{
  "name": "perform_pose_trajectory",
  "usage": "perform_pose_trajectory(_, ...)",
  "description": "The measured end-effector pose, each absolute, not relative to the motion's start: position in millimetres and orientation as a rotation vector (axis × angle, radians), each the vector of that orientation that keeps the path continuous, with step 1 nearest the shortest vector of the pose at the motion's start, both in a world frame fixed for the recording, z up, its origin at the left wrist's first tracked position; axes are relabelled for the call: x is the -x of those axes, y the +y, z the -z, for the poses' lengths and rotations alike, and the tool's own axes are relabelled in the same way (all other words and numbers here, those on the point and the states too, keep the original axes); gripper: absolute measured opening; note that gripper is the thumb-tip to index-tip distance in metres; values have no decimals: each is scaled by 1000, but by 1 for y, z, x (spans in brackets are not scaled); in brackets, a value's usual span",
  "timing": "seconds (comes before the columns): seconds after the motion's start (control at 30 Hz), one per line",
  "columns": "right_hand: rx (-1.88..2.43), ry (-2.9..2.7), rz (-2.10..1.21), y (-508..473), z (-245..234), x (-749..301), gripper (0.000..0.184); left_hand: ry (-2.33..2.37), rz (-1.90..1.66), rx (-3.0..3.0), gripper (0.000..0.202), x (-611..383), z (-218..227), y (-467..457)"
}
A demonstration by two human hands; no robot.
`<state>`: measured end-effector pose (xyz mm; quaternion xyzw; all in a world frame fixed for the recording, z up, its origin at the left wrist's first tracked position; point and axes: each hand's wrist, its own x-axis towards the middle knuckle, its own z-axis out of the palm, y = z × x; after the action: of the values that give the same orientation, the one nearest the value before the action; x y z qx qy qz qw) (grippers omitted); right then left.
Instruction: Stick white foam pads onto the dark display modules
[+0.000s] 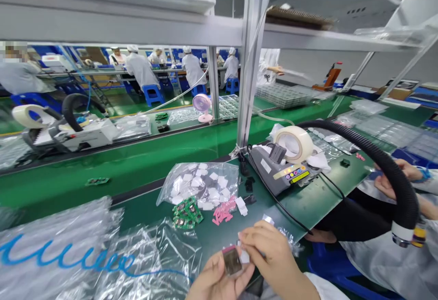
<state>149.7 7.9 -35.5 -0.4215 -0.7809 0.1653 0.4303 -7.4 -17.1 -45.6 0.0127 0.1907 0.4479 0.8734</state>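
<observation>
My left hand is closed around a small square module with a dark, glossy face and a pink strip along its top edge. At the module's right side, my right hand pinches a small white piece, partly hidden by the fingers. Just beyond the hands lie pink pieces, loose white pads and a pile of small green circuit boards. Behind these is a clear plastic bag of white pads.
A grey tape dispenser with a tape roll stands ahead right. A black flexible hose arches over the right side, near a co-worker's hands. Plastic trays and a coiled blue cord are at left. A metal post rises ahead.
</observation>
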Motion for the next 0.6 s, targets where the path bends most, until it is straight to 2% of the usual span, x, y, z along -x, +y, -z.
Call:
perform_pose_trajectory(0.17, 1111, -1915, -446, 6, 48, -146, 17, 339, -957, -51, 13, 2, 43, -17)
perform_pose_trajectory(0.43, 1071, -1815, -356, -10, 37, -154, 16, 298, -979, -85, 17, 6, 34, -10)
perform_pose_trajectory(0.6, 1363, -1758, -687, -4, 72, -200, 15, 271, -957, -153, 22, 11, 32, -7)
